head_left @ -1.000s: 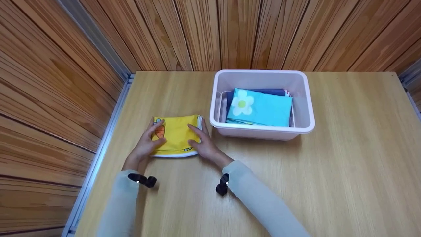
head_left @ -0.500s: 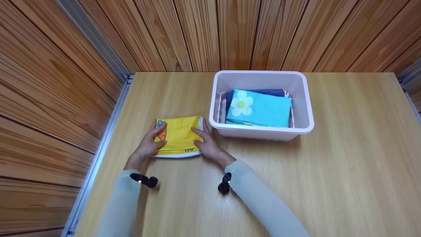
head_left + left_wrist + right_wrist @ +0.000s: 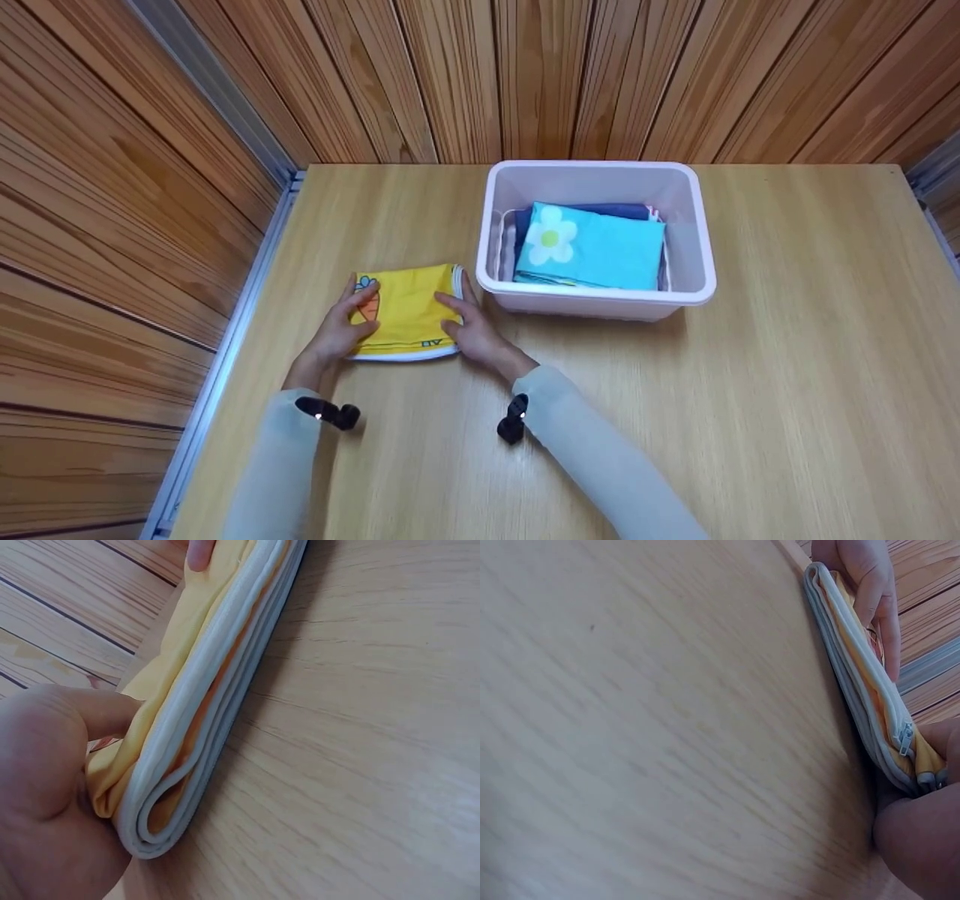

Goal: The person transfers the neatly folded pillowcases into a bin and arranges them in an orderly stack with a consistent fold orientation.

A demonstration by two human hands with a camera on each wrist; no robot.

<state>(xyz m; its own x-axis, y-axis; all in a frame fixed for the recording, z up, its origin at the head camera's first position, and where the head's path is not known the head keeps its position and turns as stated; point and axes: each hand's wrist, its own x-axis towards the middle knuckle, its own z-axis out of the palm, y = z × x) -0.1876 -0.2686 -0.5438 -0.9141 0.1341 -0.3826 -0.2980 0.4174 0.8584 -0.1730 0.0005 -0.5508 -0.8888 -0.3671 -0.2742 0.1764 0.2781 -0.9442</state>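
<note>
A folded yellow cushion cover (image 3: 409,307) with a carrot print lies on the left of the table. My left hand (image 3: 334,334) grips its left end, thumb and forefinger over the top. On the opposite end, my right hand (image 3: 478,334) holds the cover the same way, close to the tub. Layered white edges of the cover (image 3: 191,690) show in the left wrist view, beside the left hand (image 3: 45,765). The right wrist view has a zipper pull (image 3: 906,739) near the right hand (image 3: 922,836). Fingers beneath the cover are mostly hidden.
A pale pink plastic tub (image 3: 600,306) stands right of the cover. Inside it, a folded turquoise cloth (image 3: 607,247) with a white flower lies over dark blue fabric (image 3: 615,210). Wood-plank walls (image 3: 540,82) border the wooden table (image 3: 810,360) behind and at left.
Over the first half second, both hands shifted slightly to the right along with the yellow cushion cover. Since then, hands and cover have stayed almost still.
</note>
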